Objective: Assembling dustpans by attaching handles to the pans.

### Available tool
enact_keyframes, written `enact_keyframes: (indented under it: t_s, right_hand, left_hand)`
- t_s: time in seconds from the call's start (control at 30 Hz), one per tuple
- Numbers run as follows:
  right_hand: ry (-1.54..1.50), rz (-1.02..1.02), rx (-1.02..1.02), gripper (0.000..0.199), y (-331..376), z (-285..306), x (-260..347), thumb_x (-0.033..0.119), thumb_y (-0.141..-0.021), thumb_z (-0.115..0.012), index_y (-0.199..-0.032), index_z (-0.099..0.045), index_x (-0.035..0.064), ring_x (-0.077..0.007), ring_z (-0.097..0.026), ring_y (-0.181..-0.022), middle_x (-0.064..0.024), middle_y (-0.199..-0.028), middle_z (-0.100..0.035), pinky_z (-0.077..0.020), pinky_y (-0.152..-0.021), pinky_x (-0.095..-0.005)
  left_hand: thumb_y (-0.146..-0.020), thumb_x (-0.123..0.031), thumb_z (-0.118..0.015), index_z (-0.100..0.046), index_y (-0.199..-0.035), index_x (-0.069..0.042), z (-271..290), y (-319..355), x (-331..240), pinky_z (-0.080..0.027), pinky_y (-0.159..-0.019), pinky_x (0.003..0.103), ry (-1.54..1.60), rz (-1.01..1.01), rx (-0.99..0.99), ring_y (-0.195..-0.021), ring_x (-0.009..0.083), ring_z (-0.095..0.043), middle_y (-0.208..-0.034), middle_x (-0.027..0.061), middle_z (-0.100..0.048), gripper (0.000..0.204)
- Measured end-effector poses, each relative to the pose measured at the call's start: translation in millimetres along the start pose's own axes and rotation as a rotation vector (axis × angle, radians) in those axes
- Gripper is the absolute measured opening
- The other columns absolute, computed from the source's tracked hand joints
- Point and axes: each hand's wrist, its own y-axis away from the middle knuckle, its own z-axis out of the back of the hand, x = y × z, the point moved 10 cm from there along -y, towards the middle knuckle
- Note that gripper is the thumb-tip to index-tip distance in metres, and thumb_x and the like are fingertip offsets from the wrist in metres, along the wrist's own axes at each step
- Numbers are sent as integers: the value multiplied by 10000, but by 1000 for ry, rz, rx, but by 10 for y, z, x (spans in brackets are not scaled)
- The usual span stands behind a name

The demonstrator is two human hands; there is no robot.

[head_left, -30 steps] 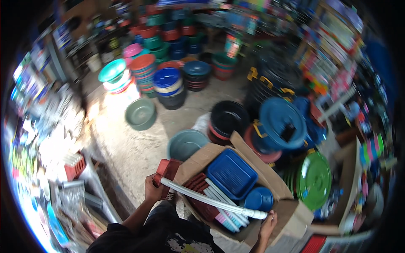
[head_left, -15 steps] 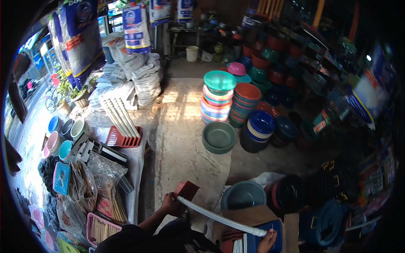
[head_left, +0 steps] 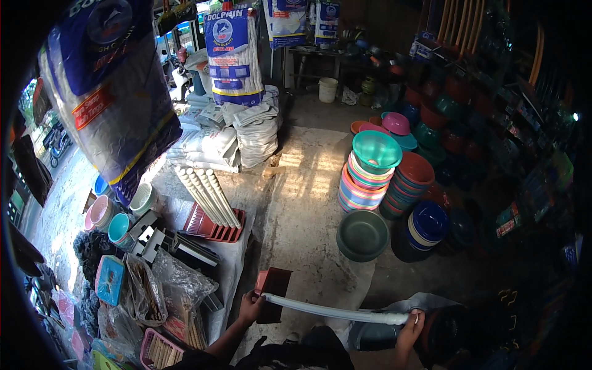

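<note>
Both my hands hold a red dustpan with a long white handle, lying nearly level across my front. My left hand is closed where the handle meets the pan. At the handle's far end, my right hand is closed round the tip. The pan stands out beyond my left hand, its dark inner side partly in shade. To the left, a nested stack of red dustpans with several upright white handles rests on a covered table.
Large blue-and-white packages hang at the upper left. Bagged brushes and sticks lie on the left beside a pink basket. Stacked basins and a dark green basin stand ahead right, with a grey tub near my right arm.
The view has swung left, so the surroundings sit farther right. My right hand has lifted the handle's end away from the cardboard box, leaving the dustpan more level. Both hands keep their hold.
</note>
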Motion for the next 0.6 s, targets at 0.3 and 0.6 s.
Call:
enact_keyframes:
  t_s: [0.3,0.6]
  right_hand:
    - [-78,117,170,250,-1641,-1615,-537,275,-1015,-451,-897,-482,56,-63,-385,-706,29,-764,-415,-339,-631,-232]
    - [-307,110,419,192,-3930,-3689,80,259,-1009,-457,-905,-469,98,-34,-391,-553,44,-703,-436,-317,-487,-199]
  left_hand:
    - [-803,-298,-649,-531,-1249,19,40,-1388,53,-420,-971,399,-132,117,-250,-1094,356,-531,-1166,232,-530,560]
    - [-841,-304,-640,-617,-1004,14,52,-3136,-1343,-463,-816,421,-48,-32,-572,-949,362,-582,-994,230,-628,359]
